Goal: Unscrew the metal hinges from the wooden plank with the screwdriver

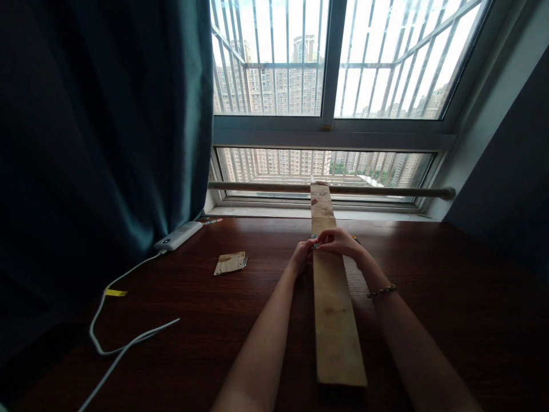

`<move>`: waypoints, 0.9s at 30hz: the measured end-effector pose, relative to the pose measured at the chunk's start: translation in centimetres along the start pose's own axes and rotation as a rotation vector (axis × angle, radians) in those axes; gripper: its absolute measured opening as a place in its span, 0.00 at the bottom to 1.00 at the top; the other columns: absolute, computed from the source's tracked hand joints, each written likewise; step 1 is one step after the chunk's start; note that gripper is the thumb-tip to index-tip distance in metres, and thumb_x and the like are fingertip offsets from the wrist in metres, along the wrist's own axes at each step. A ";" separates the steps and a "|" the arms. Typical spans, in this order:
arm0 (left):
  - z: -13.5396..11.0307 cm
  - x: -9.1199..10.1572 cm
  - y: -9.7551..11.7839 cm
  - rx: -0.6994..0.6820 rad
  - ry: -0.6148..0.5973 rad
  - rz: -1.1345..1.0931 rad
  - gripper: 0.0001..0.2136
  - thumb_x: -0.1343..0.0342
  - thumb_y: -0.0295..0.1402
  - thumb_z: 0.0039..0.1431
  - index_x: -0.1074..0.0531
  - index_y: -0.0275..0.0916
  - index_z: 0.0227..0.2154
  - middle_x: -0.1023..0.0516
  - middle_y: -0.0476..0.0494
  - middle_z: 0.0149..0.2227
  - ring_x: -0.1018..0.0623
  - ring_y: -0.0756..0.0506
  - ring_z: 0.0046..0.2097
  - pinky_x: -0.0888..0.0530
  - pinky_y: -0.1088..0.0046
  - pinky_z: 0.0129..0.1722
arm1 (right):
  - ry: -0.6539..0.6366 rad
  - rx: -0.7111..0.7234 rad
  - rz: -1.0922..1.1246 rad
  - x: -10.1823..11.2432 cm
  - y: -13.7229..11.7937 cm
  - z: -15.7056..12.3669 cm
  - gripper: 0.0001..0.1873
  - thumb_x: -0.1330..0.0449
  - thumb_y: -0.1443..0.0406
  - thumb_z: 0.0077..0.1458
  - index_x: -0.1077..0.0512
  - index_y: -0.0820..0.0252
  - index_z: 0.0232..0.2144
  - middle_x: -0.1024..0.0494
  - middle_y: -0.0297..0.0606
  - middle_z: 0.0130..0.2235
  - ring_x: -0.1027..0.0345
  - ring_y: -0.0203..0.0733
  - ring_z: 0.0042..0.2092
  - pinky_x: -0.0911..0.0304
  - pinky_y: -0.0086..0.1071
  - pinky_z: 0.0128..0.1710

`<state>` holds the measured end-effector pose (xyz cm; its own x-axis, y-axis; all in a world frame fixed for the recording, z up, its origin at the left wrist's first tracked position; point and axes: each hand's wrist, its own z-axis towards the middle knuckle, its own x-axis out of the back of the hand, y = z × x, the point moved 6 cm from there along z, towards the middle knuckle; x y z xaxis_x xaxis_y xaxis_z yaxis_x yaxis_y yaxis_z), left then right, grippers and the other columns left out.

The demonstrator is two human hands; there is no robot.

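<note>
A long pale wooden plank [334, 309] lies on the dark wooden table [450, 297], running from the front edge toward the window. My left hand [302, 256] touches the plank's left edge, fingers curled. My right hand [341, 242] rests across the top of the plank, fingers pinched together with the left over a small metallic object [316, 246] too tiny to identify. A beaded bracelet [381, 292] circles my right wrist.
A small wood scrap with a screw [230, 262] lies left of the hands. A white power bank [178, 236] with its white cable [124, 337] sits by the dark teal curtain [107, 126]. A wooden rod [386, 190] runs below the barred window [330, 57].
</note>
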<state>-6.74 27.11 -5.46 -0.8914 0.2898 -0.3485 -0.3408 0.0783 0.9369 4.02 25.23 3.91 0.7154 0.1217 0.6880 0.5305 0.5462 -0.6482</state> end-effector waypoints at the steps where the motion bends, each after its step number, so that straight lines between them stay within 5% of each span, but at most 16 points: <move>1: 0.0 0.0 0.0 0.000 0.002 0.002 0.15 0.47 0.43 0.46 0.36 0.34 0.17 0.46 0.56 0.10 0.48 0.57 0.13 0.55 0.76 0.16 | 0.007 -0.007 -0.023 -0.4 0.3 0.0 0.14 0.36 0.57 0.38 0.25 0.61 0.26 0.30 0.30 0.21 0.41 0.31 0.24 0.48 0.23 0.22; 8: 0.1 0.0 0.0 -0.011 0.001 -0.028 0.15 0.46 0.42 0.45 0.36 0.34 0.16 0.46 0.56 0.09 0.47 0.57 0.13 0.54 0.76 0.16 | 0.110 -0.042 -0.053 -0.6 0.3 0.1 0.10 0.36 0.58 0.38 0.24 0.60 0.23 0.31 0.30 0.19 0.42 0.30 0.23 0.51 0.23 0.22; 11: -0.1 0.0 0.1 -0.018 0.005 -0.027 0.15 0.46 0.42 0.45 0.37 0.35 0.15 0.46 0.55 0.09 0.48 0.57 0.13 0.54 0.76 0.16 | 0.108 -0.034 0.160 -0.6 0.0 0.0 0.12 0.37 0.58 0.39 0.25 0.62 0.24 0.30 0.32 0.21 0.40 0.32 0.25 0.47 0.24 0.23; 16: -0.2 -0.1 0.0 -0.010 -0.011 -0.010 0.18 0.46 0.43 0.46 0.41 0.36 0.12 0.47 0.55 0.09 0.48 0.57 0.13 0.55 0.75 0.16 | 0.331 -0.116 0.478 0.3 1.6 -0.1 0.16 0.38 0.56 0.40 0.28 0.63 0.29 0.27 0.35 0.25 0.35 0.35 0.27 0.41 0.27 0.27; 27: -0.3 0.1 0.3 -0.080 0.020 0.023 0.20 0.45 0.43 0.46 0.43 0.37 0.11 0.48 0.56 0.09 0.49 0.57 0.13 0.55 0.75 0.16 | 0.272 -0.122 0.080 -0.4 1.8 0.7 0.06 0.40 0.67 0.40 0.28 0.61 0.26 0.25 0.35 0.26 0.32 0.36 0.28 0.39 0.25 0.26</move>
<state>-7.01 26.86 -5.27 -0.9048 0.2715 -0.3281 -0.3422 -0.0050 0.9396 4.41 26.73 2.72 0.8436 -0.0749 0.5316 0.5067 0.4386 -0.7422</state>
